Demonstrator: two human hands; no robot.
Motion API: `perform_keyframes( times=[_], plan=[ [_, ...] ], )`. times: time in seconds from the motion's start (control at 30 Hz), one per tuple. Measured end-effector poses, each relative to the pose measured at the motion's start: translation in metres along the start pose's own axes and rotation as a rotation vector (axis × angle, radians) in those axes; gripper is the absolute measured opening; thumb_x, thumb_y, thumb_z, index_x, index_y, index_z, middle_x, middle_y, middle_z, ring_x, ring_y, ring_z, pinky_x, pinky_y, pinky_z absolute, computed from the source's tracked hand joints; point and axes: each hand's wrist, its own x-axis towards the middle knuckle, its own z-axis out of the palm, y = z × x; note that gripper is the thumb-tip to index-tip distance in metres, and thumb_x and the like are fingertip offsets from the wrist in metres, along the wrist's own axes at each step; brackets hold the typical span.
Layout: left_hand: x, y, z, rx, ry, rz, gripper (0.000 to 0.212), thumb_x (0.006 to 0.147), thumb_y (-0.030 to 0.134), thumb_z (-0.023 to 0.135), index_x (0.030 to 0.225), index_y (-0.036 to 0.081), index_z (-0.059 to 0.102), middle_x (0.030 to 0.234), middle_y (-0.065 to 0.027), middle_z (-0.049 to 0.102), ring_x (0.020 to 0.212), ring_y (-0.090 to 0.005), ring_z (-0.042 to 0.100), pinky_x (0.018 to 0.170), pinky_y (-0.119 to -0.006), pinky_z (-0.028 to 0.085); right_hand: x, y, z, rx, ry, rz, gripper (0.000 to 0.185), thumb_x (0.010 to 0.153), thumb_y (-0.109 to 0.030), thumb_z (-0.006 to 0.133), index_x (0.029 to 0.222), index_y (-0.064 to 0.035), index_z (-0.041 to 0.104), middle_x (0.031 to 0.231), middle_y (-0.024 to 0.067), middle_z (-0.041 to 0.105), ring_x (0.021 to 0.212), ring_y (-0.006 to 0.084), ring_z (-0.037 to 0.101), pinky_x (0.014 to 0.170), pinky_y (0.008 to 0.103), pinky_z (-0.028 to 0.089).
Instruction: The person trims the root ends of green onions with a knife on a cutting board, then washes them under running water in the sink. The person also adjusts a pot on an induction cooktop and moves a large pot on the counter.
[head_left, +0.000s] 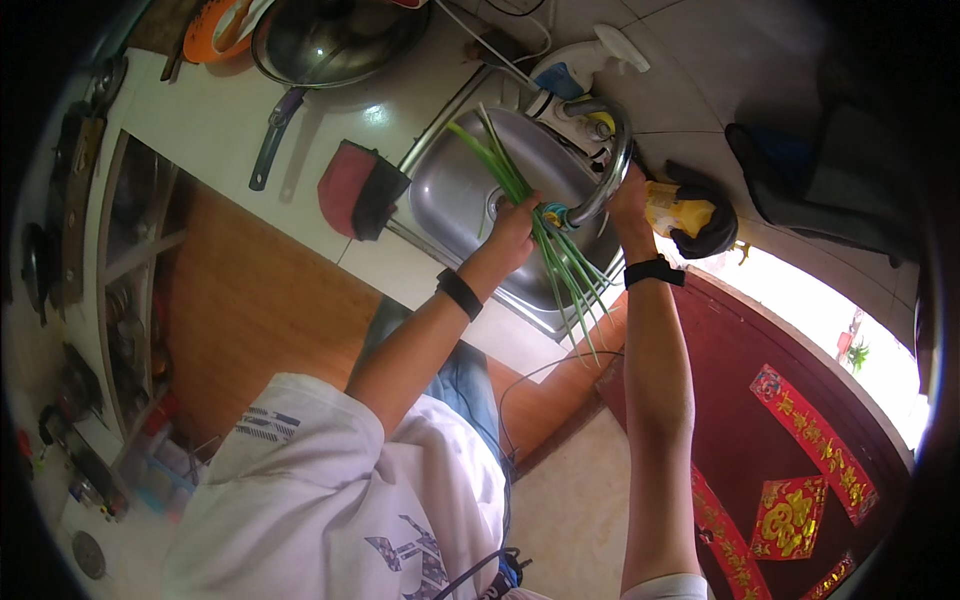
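My left hand (514, 234) is closed around a bunch of green scallions (501, 166) over the stainless steel sink (442, 184). Their thicker ends point toward the back of the basin, and the thin leaves spread past the sink's front rim. The chrome tap (621, 150) curves over the basin, its blue-and-yellow nozzle (555, 215) close beside the bunch. My right hand (630, 199) is at the tap's curved spout, on its far right side. Its fingers are partly hidden, so I cannot tell whether they grip the spout. No stream of water can be made out.
A red-and-black cloth mitt or pouch (349, 191) lies left of the sink. Beyond it are a lidded pan (337, 45) and an orange basket (206, 34). A spray bottle (566, 71) and a yellow package (679, 210) stand behind the tap. A dark red door (720, 360) is at right.
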Motion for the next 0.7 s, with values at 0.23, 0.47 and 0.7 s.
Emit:
perform_keyframes(
  times=[0.23, 0.47, 0.7],
  plan=[
    [-0.002, 0.003, 0.0, -0.007, 0.028, 0.013, 0.012, 0.094, 0.02, 0.059, 0.104, 0.016, 0.054, 0.093, -0.0009, 0.058, 0.083, -0.0179, 0.061, 0.07, -0.043, 0.051, 0.0, -0.014, -0.002, 0.059, 0.024, -0.012, 0.028, 0.084, -0.019, 0.06, 0.107, -0.0028, 0.059, 0.09, 0.0186, 0.062, 0.087, 0.0348, 0.055, 0.074, 0.0412, 0.049],
    [0.0, 0.0, 0.001, -0.038, 0.009, 0.004, 0.013, 0.094, 0.018, 0.059, 0.104, 0.012, 0.054, 0.09, -0.004, 0.06, 0.08, -0.0188, 0.062, 0.067, -0.038, 0.053, 0.001, 0.033, 0.021, 0.001, 0.074, -0.074, 0.018, 0.091, -0.018, 0.059, 0.099, -0.0015, 0.058, 0.072, 0.0075, 0.056, 0.066, 0.0149, 0.051, 0.061, 0.0318, 0.045],
    [0.007, -0.002, -0.002, -0.094, -0.008, 0.046, 0.012, 0.093, 0.014, 0.06, 0.102, 0.009, 0.054, 0.088, -0.005, 0.06, 0.078, -0.0193, 0.062, 0.066, -0.038, 0.054, 0.002, 0.039, 0.03, 0.039, 0.131, -0.151, 0.021, 0.092, -0.016, 0.059, 0.108, -0.0018, 0.059, 0.074, 0.0026, 0.056, 0.066, 0.0101, 0.052, 0.058, 0.0267, 0.044]
  ],
)
